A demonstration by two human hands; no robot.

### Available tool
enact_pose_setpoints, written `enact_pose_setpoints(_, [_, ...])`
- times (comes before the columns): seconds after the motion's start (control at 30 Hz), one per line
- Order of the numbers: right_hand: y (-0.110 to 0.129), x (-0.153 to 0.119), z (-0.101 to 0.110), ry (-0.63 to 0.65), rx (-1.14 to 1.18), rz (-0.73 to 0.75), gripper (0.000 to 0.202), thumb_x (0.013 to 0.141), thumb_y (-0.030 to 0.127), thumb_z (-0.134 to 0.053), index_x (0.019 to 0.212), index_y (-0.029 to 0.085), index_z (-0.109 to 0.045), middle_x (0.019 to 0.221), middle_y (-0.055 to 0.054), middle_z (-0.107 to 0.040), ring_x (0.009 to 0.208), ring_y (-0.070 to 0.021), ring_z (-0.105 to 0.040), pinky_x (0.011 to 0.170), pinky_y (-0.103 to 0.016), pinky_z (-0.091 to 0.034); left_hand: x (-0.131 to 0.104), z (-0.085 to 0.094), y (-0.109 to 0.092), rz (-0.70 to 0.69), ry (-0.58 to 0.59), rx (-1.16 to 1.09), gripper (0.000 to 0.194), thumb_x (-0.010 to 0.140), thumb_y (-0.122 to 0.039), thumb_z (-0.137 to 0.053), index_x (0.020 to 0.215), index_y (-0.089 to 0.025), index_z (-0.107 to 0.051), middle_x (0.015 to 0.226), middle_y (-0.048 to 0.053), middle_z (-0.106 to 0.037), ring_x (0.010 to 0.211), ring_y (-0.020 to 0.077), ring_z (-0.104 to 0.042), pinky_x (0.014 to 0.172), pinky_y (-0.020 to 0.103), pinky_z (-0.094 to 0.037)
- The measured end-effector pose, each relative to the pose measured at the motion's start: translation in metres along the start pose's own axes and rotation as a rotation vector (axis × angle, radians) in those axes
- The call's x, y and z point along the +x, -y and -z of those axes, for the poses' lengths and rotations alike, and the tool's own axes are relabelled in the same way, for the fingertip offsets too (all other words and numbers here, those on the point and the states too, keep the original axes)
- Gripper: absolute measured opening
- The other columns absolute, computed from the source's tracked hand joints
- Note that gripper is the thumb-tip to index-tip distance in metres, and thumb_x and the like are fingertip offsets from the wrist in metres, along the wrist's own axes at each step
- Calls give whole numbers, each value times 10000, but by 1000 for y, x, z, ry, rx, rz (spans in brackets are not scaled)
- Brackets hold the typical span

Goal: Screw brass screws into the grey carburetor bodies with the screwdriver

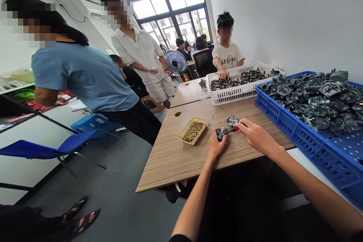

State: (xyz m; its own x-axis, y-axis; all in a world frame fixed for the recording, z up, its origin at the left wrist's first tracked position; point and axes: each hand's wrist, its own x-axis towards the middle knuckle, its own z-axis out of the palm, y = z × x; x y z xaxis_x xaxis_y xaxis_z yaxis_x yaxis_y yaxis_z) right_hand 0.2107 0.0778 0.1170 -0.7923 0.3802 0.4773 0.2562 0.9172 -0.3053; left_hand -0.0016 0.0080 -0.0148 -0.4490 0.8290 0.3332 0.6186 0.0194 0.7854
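- Here, left hand (217,143) closed around a small metal part (222,133), over the near half of the wooden table (170,159).
- Right hand (252,132) gripping a red-and-black tool (237,129), its end pointing at that part.
- Second metal part (231,120) just beyond right fingers; contact cannot be told.
- Tray (201,136) of brass-coloured screws (193,131), near left hand.
- Blue basket (300,141), heaped with parts, at right.
- White basket (227,98) beyond; co-worker's hand (223,74) at its contents.
- Fan (176,62) farther back.
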Motion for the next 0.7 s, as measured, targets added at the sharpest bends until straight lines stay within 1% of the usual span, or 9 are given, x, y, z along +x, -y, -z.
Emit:
enact_pose_setpoints(0.1, [-1,-1,-3,18,-33,25,497,905,-29,-365,1257,237,-594,1152,-87,-614,999,-222,-644,867,-367,-561,0,1,-2,-1,15,-7,316,923,-372,-604,1187,-235,-495,1000,26,-676,830,182,-625,792,297,-471])
enact_pose_setpoints(0.27, [-3,-5,-9,12,-32,70,616,851,-67,-385,1330,272,-575,1189,-79,-596,1056,-226,-643,886,-363,-569,-1,3,-5,-8,52,-11,304,921,-337,-602,1193,-245,-502,1021,21,-688,851,179,-646,801,293,-485])
enact_pose_setpoints(0.33, [-2,-6,-10,10,-28,87,613,851,-65,-390,1326,274,-578,1185,-80,-597,1054,-227,-646,893,-367,-572,-2,3,-6,-6,64,-13,307,919,-328,-600,1199,-244,-503,985,10,-686,815,172,-642,784,288,-485])
enact_pose_setpoints(0.43, [1,-7,-10,12,-39,93,613,847,-64,-386,1320,274,-579,1191,-79,-592,1001,-209,-651,862,-344,-577,-2,2,-6,-13,76,-15,309,919,-324,-597,1200,-239,-503,967,8,-683,787,166,-632,772,287,-484])
enact_pose_setpoints(0.57, [2,-7,-11,9,-41,97,598,844,-73,-379,1298,262,-579,1195,-81,-582,959,-191,-650,820,-316,-576,-2,2,-6,-27,83,-21,294,923,-329,-589,1186,-232,-502,975,14,-681,793,165,-626,772,283,-478])
enact_pose_setpoints(0.7, [1,-8,-13,-3,-5,93,573,867,-59,-387,1300,266,-576,1185,-78,-582,960,-192,-653,825,-322,-581,-2,2,-7,-38,81,-17,284,922,-341,-584,1172,-234,-500,992,13,-670,818,165,-617,790,283,-469])
